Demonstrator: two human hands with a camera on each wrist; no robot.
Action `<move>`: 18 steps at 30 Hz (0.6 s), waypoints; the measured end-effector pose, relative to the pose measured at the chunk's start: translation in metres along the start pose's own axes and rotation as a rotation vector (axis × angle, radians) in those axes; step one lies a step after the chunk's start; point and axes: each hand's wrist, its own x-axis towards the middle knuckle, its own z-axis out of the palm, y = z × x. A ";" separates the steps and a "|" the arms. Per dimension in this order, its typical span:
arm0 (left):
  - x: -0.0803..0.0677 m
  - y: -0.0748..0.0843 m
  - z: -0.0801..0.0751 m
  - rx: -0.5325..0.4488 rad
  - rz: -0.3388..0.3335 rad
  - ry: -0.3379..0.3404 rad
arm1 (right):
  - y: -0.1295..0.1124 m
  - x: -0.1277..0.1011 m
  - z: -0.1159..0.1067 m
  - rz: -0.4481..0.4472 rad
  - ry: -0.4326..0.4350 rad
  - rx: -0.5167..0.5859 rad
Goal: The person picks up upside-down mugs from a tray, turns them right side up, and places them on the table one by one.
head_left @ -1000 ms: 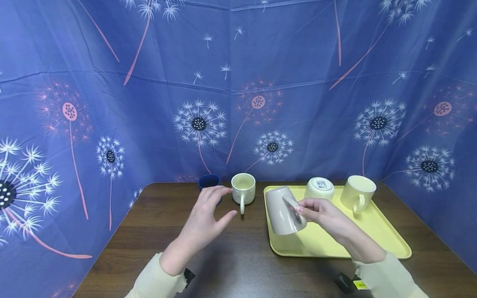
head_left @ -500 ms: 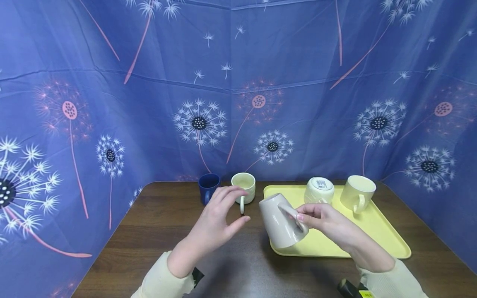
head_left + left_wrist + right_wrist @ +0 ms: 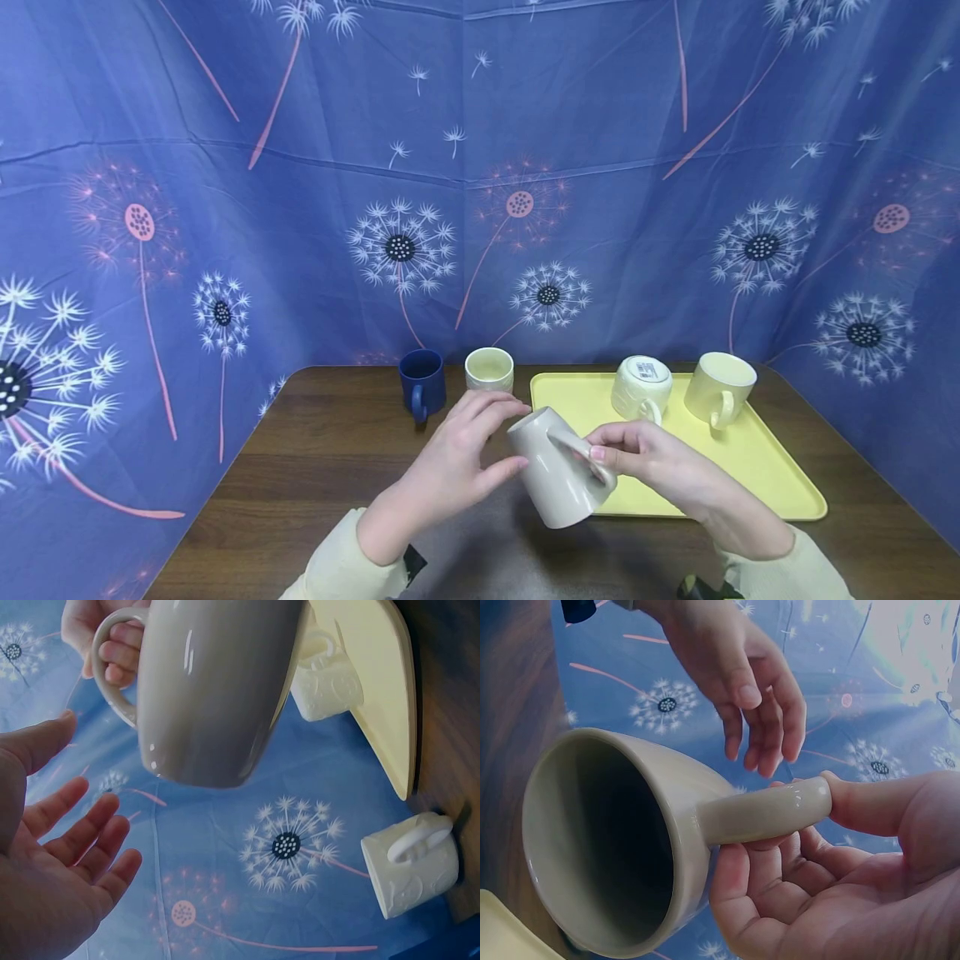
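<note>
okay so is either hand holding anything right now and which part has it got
The right hand holds the tilted grey mug by its handle. The left hand is open beside the mug, holding nothing.

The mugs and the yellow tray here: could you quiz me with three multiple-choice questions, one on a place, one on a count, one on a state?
1. Where does the dark blue mug stand?
A. on the yellow tray
B. on the table, left of the tray
C. in the left hand

2. How many mugs rest on the yellow tray?
A. two
B. four
C. none

3. How is the grey mug held?
A. upright on the table
B. flat on the tray
C. tilted in the air, by its handle

Answers: 1 B, it sits on the wood beside the small cream mug. 2 A, one bottom-up, one upright. 3 C, the right hand pinches its handle; the left hand is open beside it.
</note>
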 end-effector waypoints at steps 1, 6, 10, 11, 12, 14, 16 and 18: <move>0.000 0.001 0.001 -0.003 -0.001 -0.007 | 0.000 0.000 0.001 -0.004 -0.003 -0.003; 0.001 0.003 0.006 -0.007 0.015 -0.031 | -0.001 -0.001 0.006 -0.024 -0.017 -0.008; 0.002 0.004 0.010 -0.003 0.027 -0.057 | -0.001 -0.001 0.009 -0.051 -0.035 -0.002; 0.002 0.004 0.011 0.000 0.030 -0.061 | -0.001 -0.001 0.010 -0.056 -0.040 0.001; 0.002 0.004 0.013 0.004 0.035 -0.063 | -0.001 -0.001 0.011 -0.060 -0.045 0.004; 0.001 0.005 0.015 0.007 0.045 -0.065 | -0.002 -0.001 0.013 -0.068 -0.054 0.007; 0.001 0.005 0.017 0.004 0.058 -0.069 | -0.001 -0.001 0.014 -0.076 -0.063 0.013; 0.001 0.005 0.018 0.000 0.072 -0.073 | -0.001 0.000 0.015 -0.089 -0.073 0.016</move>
